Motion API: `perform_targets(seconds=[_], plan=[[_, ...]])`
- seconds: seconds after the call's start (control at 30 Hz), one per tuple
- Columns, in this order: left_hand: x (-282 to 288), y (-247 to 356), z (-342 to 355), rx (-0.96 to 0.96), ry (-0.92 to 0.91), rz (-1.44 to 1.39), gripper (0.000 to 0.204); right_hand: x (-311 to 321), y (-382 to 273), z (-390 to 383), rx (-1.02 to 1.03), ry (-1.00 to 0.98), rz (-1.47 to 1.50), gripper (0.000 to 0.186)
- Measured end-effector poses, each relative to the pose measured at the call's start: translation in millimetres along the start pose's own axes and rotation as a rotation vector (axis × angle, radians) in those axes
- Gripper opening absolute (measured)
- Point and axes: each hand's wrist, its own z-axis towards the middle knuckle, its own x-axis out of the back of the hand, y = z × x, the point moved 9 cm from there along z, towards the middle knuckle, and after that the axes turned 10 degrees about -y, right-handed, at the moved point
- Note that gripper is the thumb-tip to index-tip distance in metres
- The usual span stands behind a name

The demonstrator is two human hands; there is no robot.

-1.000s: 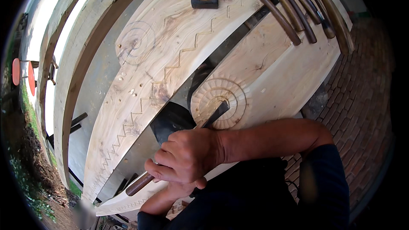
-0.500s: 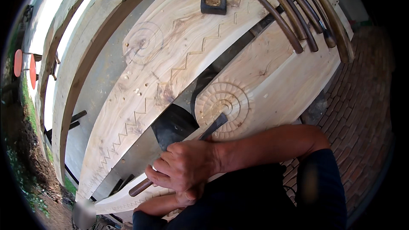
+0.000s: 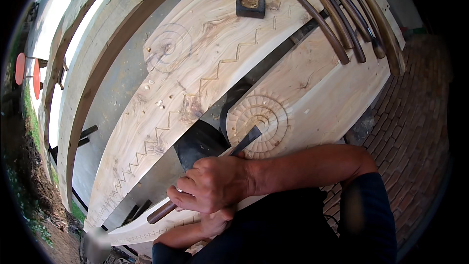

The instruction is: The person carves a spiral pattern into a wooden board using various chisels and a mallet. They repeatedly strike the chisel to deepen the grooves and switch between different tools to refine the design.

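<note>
Head view: black box (image 3: 250, 13), brownish contents (image 3: 250, 2), beyond hands (image 3: 213, 184)

Right grip (image 3: 211, 184) curled, left grip (image 3: 216, 222) beneath

Brick floor (image 3: 415, 102) at right, bright daylight (image 3: 49, 34) at left, brown soil (image 3: 36, 176), green plants (image 3: 41, 230).

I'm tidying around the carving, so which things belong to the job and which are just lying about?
In the job:
- chisel, held in the right grip
- board with the carved rosette

Seemingly just lying about:
- handled tools, upper right
- square black dish
- wood chips on the zigzag-marked board
</note>
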Motion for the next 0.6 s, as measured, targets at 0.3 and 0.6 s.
perform_targets(seconds=[0.3, 0.6], plan=[[-5.2, 15.8, 21.7, 0.031, -0.036, 0.054, 0.121, -1.0, 7.4, 2.1, -0.030, -0.017, 0.083, 0.027], [6.6, 5.5, 9.2, 0.107, -0.074, 0.158, 0.124, 9.4, -3.8, 0.1, -0.007, 0.084, -0.040, 0.035]])
